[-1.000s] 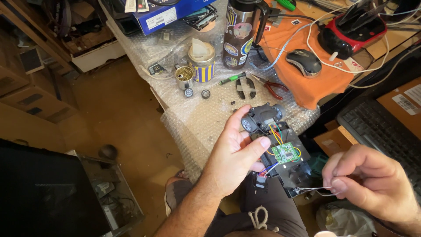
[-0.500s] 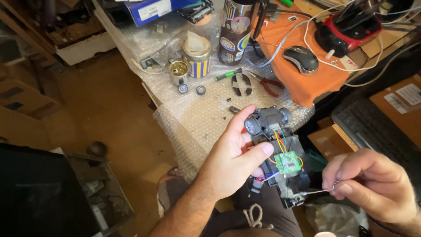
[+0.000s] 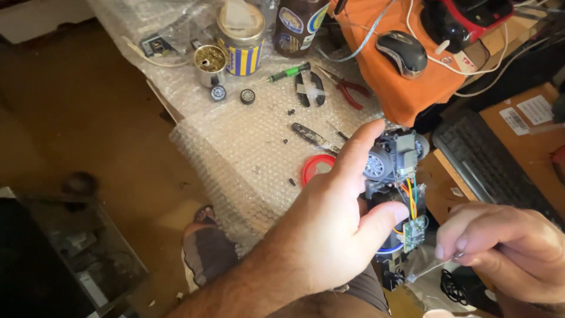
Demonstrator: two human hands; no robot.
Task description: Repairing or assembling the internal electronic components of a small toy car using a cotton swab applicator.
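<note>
Nearest the camera, at lower centre, I see the left hand (image 3: 321,227) clenched round a small toy car chassis (image 3: 395,176), thumb and forefinger clamping it from the left side. The chassis hangs in the air right of centre, just off the desk edge and above the lap, not resting on anything.

At lower right, the right hand (image 3: 506,253) pinches a thin metal tool (image 3: 432,268) between thumb and fingertips; I cannot tell whether it is a wire, a probe or fine tweezers. Its tip lies near the lower end of the chassis, just beside the small green circuit board (image 3: 414,231); whether it touches I cannot tell.

State of the work, as I judge it: the chassis is opened up. The board hangs out on coloured wires (image 3: 410,197), and the grey gear and motor block (image 3: 391,159) is exposed. No body shell is fitted. I judge this to be mid-repair, with the electrical work in hand and reassembly not yet begun.

Further up, on the bubble-wrap sheet (image 3: 235,153) covering the desk (image 3: 518,135), loose parts remain unfitted: a red ring (image 3: 316,168), two small wheels (image 3: 218,93) at upper left, and scattered dark screws (image 3: 291,112). Pliers (image 3: 348,88) and a green-handled screwdriver (image 3: 288,73) lie at upper centre. Farthest off are tins, a computer mouse (image 3: 402,52) on an orange cloth (image 3: 412,94), and a keyboard (image 3: 488,168) at right.
</note>
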